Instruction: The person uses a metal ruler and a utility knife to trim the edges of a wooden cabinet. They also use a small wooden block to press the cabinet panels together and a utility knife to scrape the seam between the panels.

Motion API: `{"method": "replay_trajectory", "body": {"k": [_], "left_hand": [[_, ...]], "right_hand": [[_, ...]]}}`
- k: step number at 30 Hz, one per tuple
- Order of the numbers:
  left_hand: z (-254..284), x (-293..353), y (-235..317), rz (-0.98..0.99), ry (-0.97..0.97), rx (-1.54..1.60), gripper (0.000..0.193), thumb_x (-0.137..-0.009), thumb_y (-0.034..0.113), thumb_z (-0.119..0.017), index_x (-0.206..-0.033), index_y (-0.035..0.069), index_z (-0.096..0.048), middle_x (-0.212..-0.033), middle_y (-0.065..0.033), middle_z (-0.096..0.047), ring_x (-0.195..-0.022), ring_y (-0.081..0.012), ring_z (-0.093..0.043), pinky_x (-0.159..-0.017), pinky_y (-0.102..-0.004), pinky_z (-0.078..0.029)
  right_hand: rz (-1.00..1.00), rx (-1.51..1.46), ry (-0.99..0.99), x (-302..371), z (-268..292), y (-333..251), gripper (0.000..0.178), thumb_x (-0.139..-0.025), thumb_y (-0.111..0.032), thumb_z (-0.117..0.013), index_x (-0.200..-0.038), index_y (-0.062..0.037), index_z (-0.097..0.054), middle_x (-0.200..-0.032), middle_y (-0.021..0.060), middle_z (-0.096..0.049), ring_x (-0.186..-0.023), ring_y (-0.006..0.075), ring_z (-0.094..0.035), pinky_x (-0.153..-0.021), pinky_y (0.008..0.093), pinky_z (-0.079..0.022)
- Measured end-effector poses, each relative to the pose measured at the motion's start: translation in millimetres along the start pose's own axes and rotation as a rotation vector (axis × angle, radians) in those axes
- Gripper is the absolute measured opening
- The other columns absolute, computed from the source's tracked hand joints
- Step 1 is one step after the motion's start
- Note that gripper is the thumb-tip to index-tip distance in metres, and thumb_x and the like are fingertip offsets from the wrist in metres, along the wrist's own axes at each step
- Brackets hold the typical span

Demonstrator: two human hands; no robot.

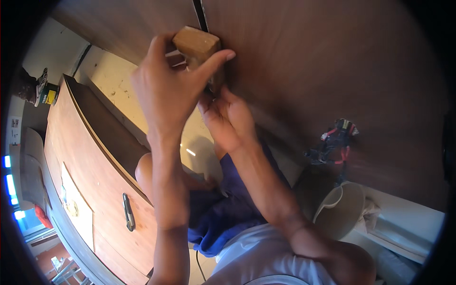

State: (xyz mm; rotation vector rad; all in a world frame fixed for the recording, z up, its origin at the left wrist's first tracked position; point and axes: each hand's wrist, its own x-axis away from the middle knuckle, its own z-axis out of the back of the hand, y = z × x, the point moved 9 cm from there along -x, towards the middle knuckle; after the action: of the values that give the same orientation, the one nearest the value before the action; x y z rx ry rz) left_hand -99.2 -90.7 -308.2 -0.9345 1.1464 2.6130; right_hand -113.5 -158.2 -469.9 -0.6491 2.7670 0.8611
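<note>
My left hand (pixel 173 78) is closed around a tan wooden block (pixel 197 42), its thumb stretched along the block's near side. The block is against or close to a large brown wood panel (pixel 332 61), beside a dark narrow gap (pixel 200 14). Just below the block is my right hand (pixel 228 116), palm turned up and fingers curled. Whatever its fingers close on is hidden behind the left hand and the block's lower end.
Several wires (pixel 339 137) hang in a bundle at the panel on the right. Below them stands a pale bucket (pixel 339 209). To the left, a curved wooden board (pixel 107 180) carries a utility knife (pixel 128 212) and a sheet of paper (pixel 78 204). A can (pixel 48 94) sits at its far end.
</note>
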Motion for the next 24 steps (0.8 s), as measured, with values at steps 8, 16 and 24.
{"method": "replay_trajectory", "body": {"k": [8,16,24], "left_hand": [[-41.7,55.9,-59.5,0.162,-0.201,0.053,0.063,-0.079,0.033,-0.093,-0.117,-0.006,-0.062,-0.102,-0.0212,-0.067,-0.086,-0.0364,-0.067,-0.077,-0.0439,-0.055],[-51.6,69.2,-62.4,0.134,-0.167,0.090,0.048,-0.082,0.020,-0.089,-0.117,-0.006,-0.069,-0.101,-0.0197,-0.076,-0.096,-0.0303,-0.078,-0.086,-0.0397,-0.063],[-50.1,63.3,-58.8,0.058,-0.137,0.110,0.041,-0.081,0.014,-0.089,-0.110,-0.007,-0.069,-0.099,-0.0181,-0.076,-0.094,-0.0276,-0.078,-0.085,-0.0380,-0.063]], "right_hand": [[0.075,0.423,0.472,15.0,14.7,1.5,0.050,-0.116,-0.036,-0.037,-0.148,0.0002,-0.046,-0.149,0.0196,-0.051,-0.136,0.0317,-0.052,-0.118,0.0488,-0.043],[0.196,0.425,0.704,58.7,81.9,-44.5,0.047,-0.108,-0.036,-0.061,-0.140,-0.0032,-0.052,-0.140,0.0142,-0.053,-0.129,0.0276,-0.052,-0.112,0.0486,-0.044],[0.274,0.446,0.447,46.3,98.5,-67.8,0.048,-0.103,-0.022,-0.068,-0.142,0.0017,-0.054,-0.141,0.0143,-0.061,-0.132,0.0278,-0.056,-0.121,0.0410,-0.044]]}}
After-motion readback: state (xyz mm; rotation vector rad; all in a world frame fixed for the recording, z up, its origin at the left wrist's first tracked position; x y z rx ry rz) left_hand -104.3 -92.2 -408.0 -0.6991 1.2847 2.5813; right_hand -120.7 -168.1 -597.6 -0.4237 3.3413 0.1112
